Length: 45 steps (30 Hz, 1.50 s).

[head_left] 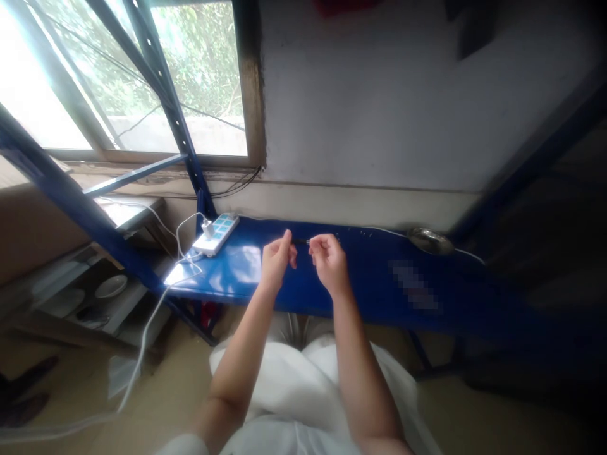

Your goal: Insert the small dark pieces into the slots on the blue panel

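My left hand [277,258] is above the blue tabletop [372,272], its thumb and fingers closed on one end of a small thin dark piece [300,241]. The piece lies level between my two hands and has a shiny tip on its right side. My right hand [329,258] pinches at that shiny tip; whether its fingers hold the tip itself or another tiny part is hidden. Just beyond my right hand, several tiny pieces [364,233] are scattered near the back of the tabletop. They are too small to name.
A white power strip [218,234] with a plugged-in charger [207,228] sits at the tabletop's left end; its white cord [145,341] drops to the floor. A shiny metal bowl [430,241] stands at back right. Blue rack posts [177,126] rise at both sides, before a window.
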### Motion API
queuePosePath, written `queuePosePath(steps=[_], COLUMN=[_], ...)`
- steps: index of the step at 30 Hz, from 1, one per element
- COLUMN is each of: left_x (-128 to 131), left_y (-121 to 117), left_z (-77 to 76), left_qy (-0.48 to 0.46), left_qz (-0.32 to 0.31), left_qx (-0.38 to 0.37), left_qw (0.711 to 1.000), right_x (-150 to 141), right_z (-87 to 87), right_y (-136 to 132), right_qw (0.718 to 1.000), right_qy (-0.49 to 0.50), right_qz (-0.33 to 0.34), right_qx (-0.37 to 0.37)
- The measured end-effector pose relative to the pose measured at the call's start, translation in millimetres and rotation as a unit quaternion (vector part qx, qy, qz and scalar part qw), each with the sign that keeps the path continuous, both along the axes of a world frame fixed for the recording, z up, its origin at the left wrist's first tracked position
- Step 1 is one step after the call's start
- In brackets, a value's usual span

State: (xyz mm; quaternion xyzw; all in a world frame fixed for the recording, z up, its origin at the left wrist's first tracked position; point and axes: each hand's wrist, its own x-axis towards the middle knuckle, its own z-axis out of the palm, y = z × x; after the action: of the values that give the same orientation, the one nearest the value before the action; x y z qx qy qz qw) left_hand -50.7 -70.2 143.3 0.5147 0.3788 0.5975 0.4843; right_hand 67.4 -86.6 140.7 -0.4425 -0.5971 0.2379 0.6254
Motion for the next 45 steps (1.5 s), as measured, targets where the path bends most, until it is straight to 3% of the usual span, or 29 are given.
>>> queuePosePath(steps=[5,14,18,23,30,34,37,41,45], left_x=[0.7,2.5,2.0,1.0,1.1,1.2,0.2,0.6,11.2], left_y=[-1.5,2.0,2.8,2.7,3.7,5.8,9.8,19.5,35.2], left_z=[0.6,-4.0,-4.1,-2.2,-1.1,-0.7,-0.5,-3.0,-14.1], left_qy=[-0.028,-0.063,-0.080,-0.092,-0.090,-0.083,-0.077,-0.065,-0.005], left_qz=[-0.068,-0.012,-0.017,-0.051,-0.037,-0.011,0.041,0.085,0.070], left_qx=[0.021,-0.003,-0.015,0.001,0.006,0.002,0.002,0.008,0.003], left_qw=[0.997,0.998,0.997,0.995,0.995,0.996,0.996,0.994,0.998], right_x=[-0.5,0.4,2.8,6.7,13.5,17.5,20.0,25.4,41.0], right_z=[-0.8,-3.0,-5.4,-6.4,-8.7,-11.6,-15.2,-19.7,-22.5], right_y=[1.5,3.4,4.6,4.5,7.6,11.2,13.7,17.3,22.4], right_qw=[0.999,0.999,0.999,1.000,0.994,0.979,0.972,0.976,0.982], right_qy=[0.042,0.050,0.039,-0.012,-0.107,-0.197,-0.221,-0.183,-0.091], right_qz=[-0.012,0.005,-0.008,-0.016,-0.010,-0.033,-0.066,-0.117,-0.154], right_qx=[0.004,0.002,0.010,0.005,0.001,0.047,0.042,0.005,-0.058])
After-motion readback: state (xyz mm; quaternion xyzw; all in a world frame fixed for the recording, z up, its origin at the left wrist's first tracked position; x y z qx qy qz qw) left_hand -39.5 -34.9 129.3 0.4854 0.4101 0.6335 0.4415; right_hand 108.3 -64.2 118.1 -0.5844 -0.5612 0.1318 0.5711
